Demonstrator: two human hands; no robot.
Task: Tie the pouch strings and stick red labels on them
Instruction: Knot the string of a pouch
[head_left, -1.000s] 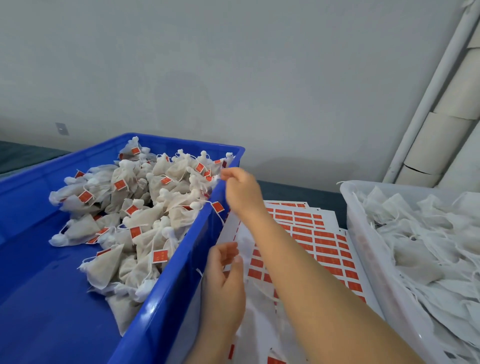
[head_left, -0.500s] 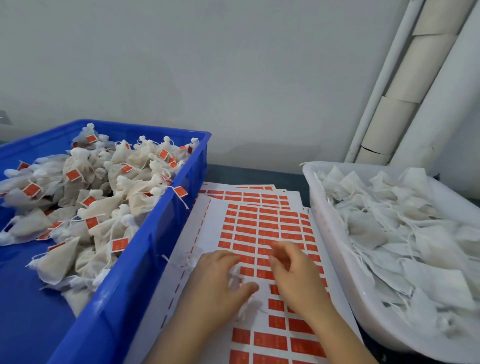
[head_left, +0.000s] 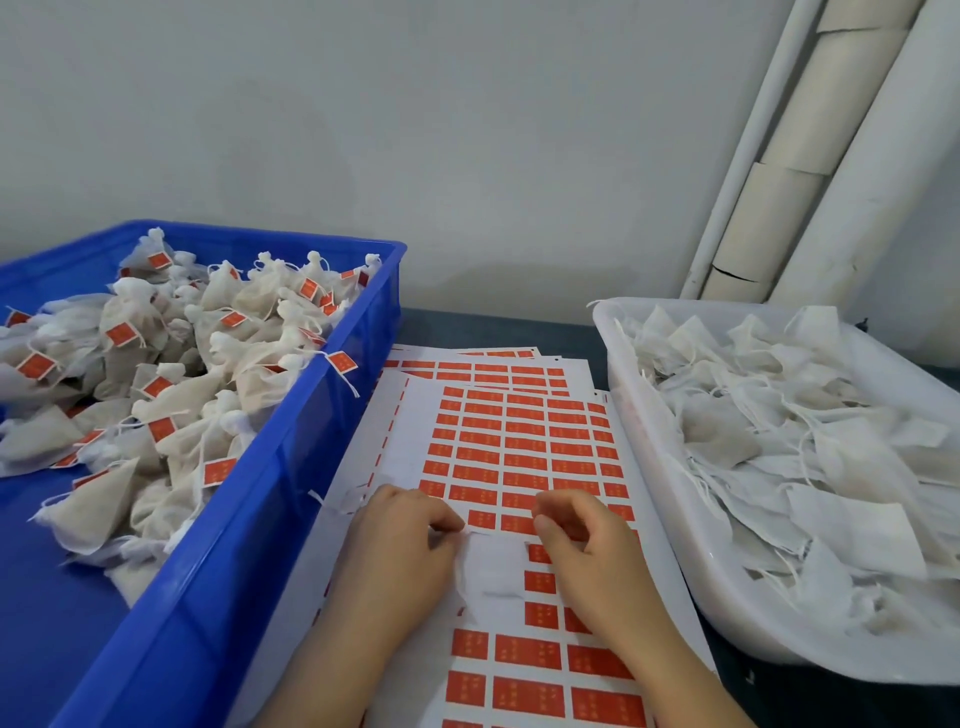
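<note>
With your left hand (head_left: 400, 545) and right hand (head_left: 587, 551) each pinching the pouch (head_left: 493, 566) top (lower centre, on the label sheet (head_left: 519, 447)), draw both strings evenly, then knot snugly.

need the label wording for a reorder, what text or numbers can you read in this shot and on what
red labels on the sheet: faint pale marks, too blurred to read
red tags on the tied pouches in the blue crate: too small to read
pouch pinched between left hand and right hand: no print seen
white tub: no text seen
</note>
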